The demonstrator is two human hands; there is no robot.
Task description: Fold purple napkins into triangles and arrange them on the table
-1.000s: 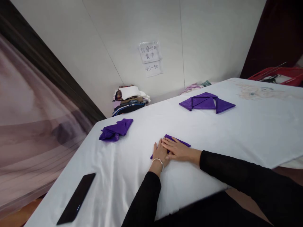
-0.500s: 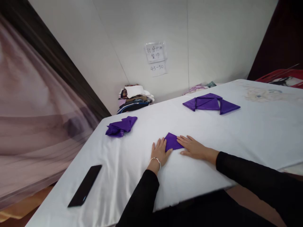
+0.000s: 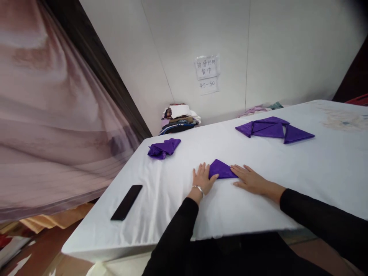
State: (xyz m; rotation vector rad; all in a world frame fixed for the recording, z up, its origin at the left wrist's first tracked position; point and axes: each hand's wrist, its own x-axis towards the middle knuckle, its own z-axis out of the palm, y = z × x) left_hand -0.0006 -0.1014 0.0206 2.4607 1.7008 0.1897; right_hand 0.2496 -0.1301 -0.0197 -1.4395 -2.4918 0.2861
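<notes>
A folded purple cloth napkin (image 3: 220,170) lies flat on the white-covered table, its peak pointing away from me. My left hand (image 3: 203,179), with a silver bracelet at the wrist, rests on its left end with the fingers spread. On the right end lies my right hand (image 3: 248,180), flat and stretched out over the cloth. Both hands partly hide the napkin's ends. Farther back to the left is a crumpled purple cloth figure (image 3: 164,148). Folded purple cloth pieces (image 3: 268,128) with pointed ends sit at the back right.
A black phone-like slab (image 3: 127,202) lies on the table's left side. Stacked folded fabrics (image 3: 179,119) stand behind the far edge, below paper signs (image 3: 207,73) on the wall. A pinkish curtain (image 3: 57,126) hangs along the left.
The view has swung left, so everything sits farther right in the picture. My right hand is a little farther from my left, and more of the napkin's lower edge shows between them.
</notes>
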